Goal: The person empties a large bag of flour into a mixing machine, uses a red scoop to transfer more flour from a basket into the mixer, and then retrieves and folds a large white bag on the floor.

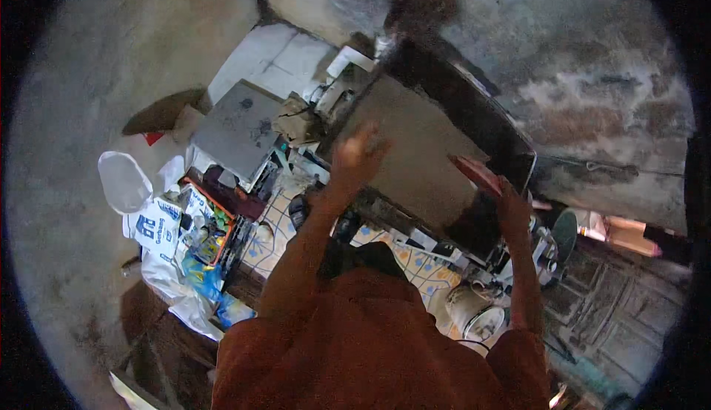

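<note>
A dark, shallow rectangular tray [511, 151] fills the upper middle of the bench, with a smooth layer of grey-brown material [412, 160] spread over much of it. My left hand [357, 156] is over the left part of this layer, fingers apart and holding nothing that shows; I cannot tell whether it touches the surface. At the right side, my right hand [509, 201] grips a flat reddish wooden tool [470, 167], whose far end points up and left over the layer.
A grey board [229, 128] and cluttered small items sit left of the tray. Plastic bags [167, 291] and an orange-rimmed crate [231, 232] lie lower left. A white bucket [481, 321] stands below right, on patterned flooring [418, 277]. Concrete walls [592, 84] rise behind.
</note>
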`<move>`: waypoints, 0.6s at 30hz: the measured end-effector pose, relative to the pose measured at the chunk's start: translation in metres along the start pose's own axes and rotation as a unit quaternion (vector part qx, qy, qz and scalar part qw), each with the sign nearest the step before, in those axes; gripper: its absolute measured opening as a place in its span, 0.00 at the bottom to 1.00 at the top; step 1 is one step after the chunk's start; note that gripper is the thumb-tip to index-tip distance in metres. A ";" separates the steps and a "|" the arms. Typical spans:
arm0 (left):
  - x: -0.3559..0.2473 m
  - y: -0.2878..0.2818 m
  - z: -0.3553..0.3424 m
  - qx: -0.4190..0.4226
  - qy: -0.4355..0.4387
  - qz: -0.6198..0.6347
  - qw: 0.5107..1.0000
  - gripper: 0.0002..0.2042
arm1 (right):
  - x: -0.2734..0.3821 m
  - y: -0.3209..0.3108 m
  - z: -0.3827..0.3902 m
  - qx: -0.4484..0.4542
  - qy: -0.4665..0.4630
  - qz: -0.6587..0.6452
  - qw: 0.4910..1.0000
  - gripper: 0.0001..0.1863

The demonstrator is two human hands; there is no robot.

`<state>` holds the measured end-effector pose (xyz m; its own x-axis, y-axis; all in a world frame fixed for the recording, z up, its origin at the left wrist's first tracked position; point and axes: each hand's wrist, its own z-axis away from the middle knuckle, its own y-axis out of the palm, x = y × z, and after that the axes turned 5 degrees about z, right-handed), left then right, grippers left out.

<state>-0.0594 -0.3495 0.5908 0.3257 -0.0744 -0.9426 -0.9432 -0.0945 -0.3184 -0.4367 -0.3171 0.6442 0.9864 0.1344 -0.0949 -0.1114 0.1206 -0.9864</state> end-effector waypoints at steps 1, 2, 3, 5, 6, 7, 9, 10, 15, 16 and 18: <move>0.010 -0.003 0.010 -0.061 0.107 -0.012 0.992 0.21 | 0.004 -0.001 -0.010 -0.005 -0.024 0.001 1.000 0.19; 0.006 -0.008 0.025 -0.071 0.108 -0.027 0.991 0.19 | -0.001 -0.001 -0.008 -0.013 0.048 -0.027 0.998 0.20; 0.002 -0.014 0.043 -0.082 0.106 -0.047 0.990 0.17 | 0.003 0.007 -0.008 -0.015 0.108 -0.063 0.992 0.21; -0.012 -0.024 0.072 -0.050 0.000 -0.006 0.999 0.13 | 0.033 -0.016 0.002 -0.185 -0.041 0.117 0.975 0.22; -0.008 -0.025 0.082 -0.047 0.004 0.056 0.997 0.13 | 0.043 -0.027 0.006 -0.280 -0.075 0.130 0.948 0.23; -0.003 -0.025 0.093 0.007 -0.032 0.035 0.999 0.16 | 0.055 -0.029 0.006 -0.334 -0.100 0.095 0.932 0.23; 0.005 -0.041 0.113 0.071 -0.086 0.043 0.993 0.21 | 0.076 -0.025 0.009 -0.320 -0.072 -0.045 0.944 0.24; 0.003 -0.049 0.127 0.076 -0.103 0.067 0.989 0.23 | 0.092 -0.018 0.010 -0.292 -0.056 -0.118 0.948 0.24; 0.060 -0.083 0.221 -0.062 -0.151 0.211 0.964 0.24 | 0.207 0.038 0.012 -0.049 -0.041 -0.416 0.907 0.26; 0.072 -0.094 0.240 -0.089 -0.164 0.254 0.949 0.23 | 0.234 0.048 0.017 0.007 -0.047 -0.453 0.890 0.27; 0.107 -0.105 0.279 -0.143 -0.223 0.373 0.889 0.19 | 0.301 0.064 0.033 0.122 -0.066 -0.507 0.851 0.28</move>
<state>0.0564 -0.0702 0.4955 -0.5025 0.1735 -0.8470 -0.8097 -0.4379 0.3907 -0.1514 -0.2363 0.5566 0.5692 -0.0532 0.8205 0.7517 0.4379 -0.4931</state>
